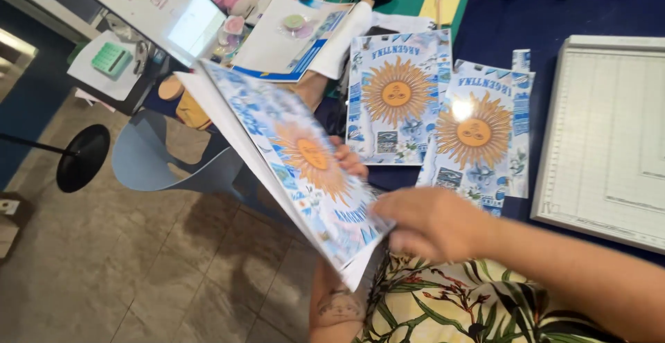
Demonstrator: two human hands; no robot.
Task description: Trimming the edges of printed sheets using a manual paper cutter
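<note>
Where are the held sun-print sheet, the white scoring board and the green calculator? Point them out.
held sun-print sheet (305, 159), head view, on its orange sun
white scoring board (609, 128), head view, on its gridded face
green calculator (111, 59), head view, on its keypad

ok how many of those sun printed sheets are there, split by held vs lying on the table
Held in the hands: 1 sun sheet, with the left hand behind it and the right hand at its lower corner
Lying flat on the blue table: 2, the left sheet and the right sheet
Total: 3
</note>
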